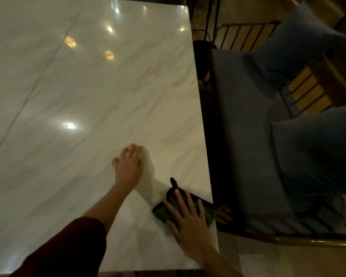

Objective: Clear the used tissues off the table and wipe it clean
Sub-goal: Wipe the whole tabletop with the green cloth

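The right hand (190, 222) presses a green cloth (164, 211) flat at the right edge of the bench (88, 86), fingers (180, 198) straight and spread apart. The left hand (129, 166) lies palm-down on the bench near it, fingers straight and close together. A blue sofa (248, 126) stands alongside.

Dim, warm light. Glare spots on glossy surface (92, 92), upper centre & centre-left of frame. My left hand (129, 166) throws soft shadow toward lower right. Slight blur overall; edges bend w/ wide-angle; right side v. dark.
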